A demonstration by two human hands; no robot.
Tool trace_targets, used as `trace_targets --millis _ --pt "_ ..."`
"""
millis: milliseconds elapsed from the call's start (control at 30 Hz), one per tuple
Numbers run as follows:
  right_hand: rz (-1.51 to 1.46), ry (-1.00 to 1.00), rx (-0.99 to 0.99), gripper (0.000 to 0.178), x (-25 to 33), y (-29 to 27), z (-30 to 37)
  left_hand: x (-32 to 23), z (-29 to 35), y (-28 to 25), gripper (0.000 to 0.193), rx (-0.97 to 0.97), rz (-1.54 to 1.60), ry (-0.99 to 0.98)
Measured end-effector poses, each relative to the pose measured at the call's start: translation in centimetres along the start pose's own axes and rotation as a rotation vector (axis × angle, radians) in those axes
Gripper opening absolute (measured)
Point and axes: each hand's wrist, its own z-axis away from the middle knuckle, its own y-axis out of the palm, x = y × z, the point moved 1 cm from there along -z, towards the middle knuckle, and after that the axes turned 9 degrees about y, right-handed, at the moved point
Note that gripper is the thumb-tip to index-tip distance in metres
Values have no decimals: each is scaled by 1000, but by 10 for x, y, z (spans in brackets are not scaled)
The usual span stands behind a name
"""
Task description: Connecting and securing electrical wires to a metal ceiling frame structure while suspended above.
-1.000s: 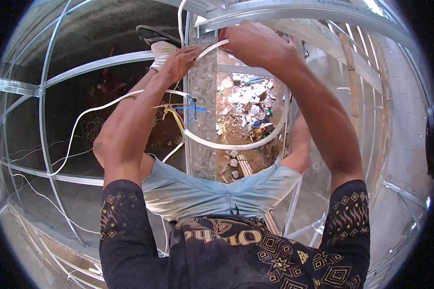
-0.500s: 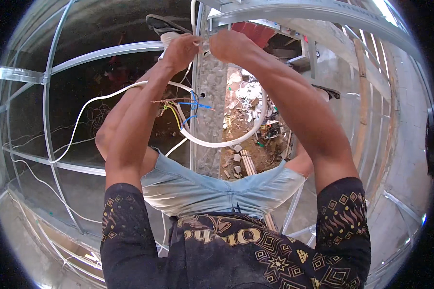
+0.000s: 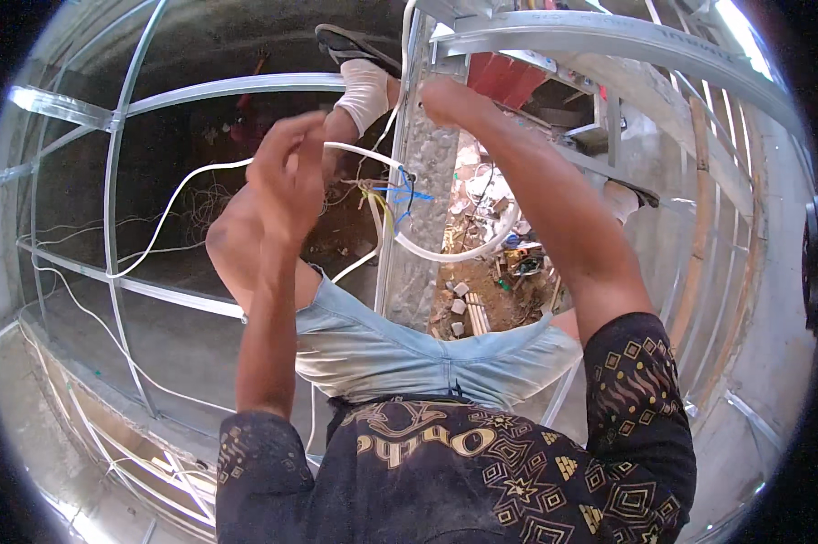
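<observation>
My left hand (image 3: 287, 181) is raised over my left knee, its fingers loosely curved, apart and a little blurred. I see nothing held in it. A white cable (image 3: 191, 177) passes behind this hand and bends into a loop over the concrete wall top (image 3: 418, 290). Beside the loop hang bare-ended blue wires (image 3: 411, 194) and a yellow-green wire (image 3: 388, 218). Farther off, my right hand (image 3: 445, 100) is closed at the far part of the wall top, next to a metal channel. Its fingertips are hidden, so what it grips cannot be made out.
I straddle the wall top. Metal framing (image 3: 237, 86) spans the dark space on the left. A broad metal channel (image 3: 608, 32) crosses at the far right. Below on the right lie rubble and scraps (image 3: 491, 190) and thin pipes (image 3: 475, 313). A wooden pole (image 3: 696, 190) stands farther right.
My left hand has come away from my right hand, back toward me and to the left. My right hand stays at the wall top. The whole view has shifted slightly.
</observation>
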Motion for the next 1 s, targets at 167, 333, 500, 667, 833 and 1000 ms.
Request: trace_targets --millis 167,333,500,667,833,1000 --pt "23 -123 -70 17 -30 -5 32 -44 78 -12 27 221 -61 507" --pt "179 -175 -205 15 -54 -36 75 -72 122 39 44 412 -50 374" --pt "223 67 -236 19 16 -83 90 -87 116 62 40 338 -241 382" --pt "376 63 -26 20 21 -52 43 -78 110 80 34 260 -261 326" --pt "208 84 -66 20 46 -46 26 -70 111 87 31 157 -194 313" --pt "280 55 -77 20 -3 13 -19 -72 104 99 31 230 -160 334"
